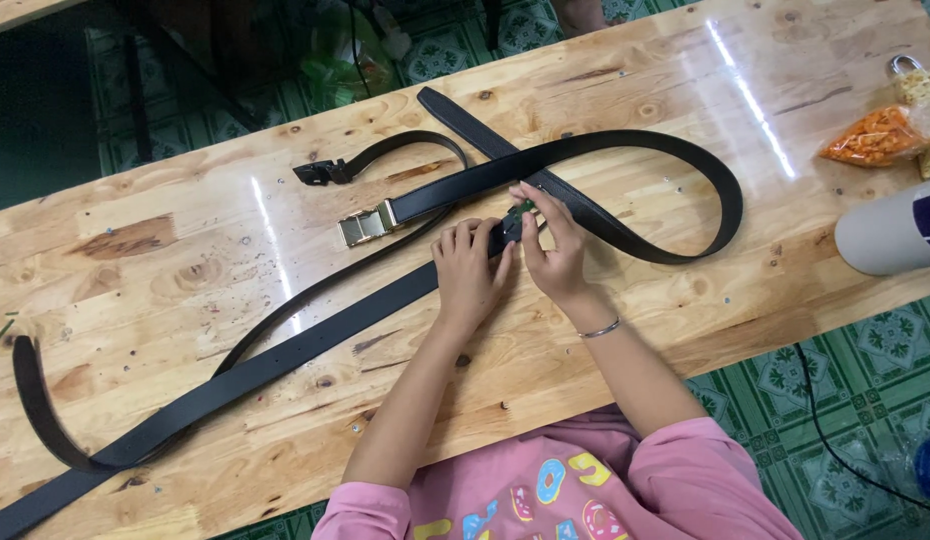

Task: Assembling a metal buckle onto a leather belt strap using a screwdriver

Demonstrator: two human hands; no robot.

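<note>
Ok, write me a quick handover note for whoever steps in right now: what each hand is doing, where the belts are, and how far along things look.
Left hand: pressed on the end of the long black belt, holding it against the wooden table.
Right hand: fingers pinching a small green piece at that same belt end.
Gold-buckle belt: looped across the table, its gold buckle lying left of the hands, untouched.
Black-buckle belt: behind the gold buckle, untouched.
Done: belts laid out; the green piece sits at the belt end.
Left: whether the piece is fixed cannot be told; no buckle shows on this end.
</note>
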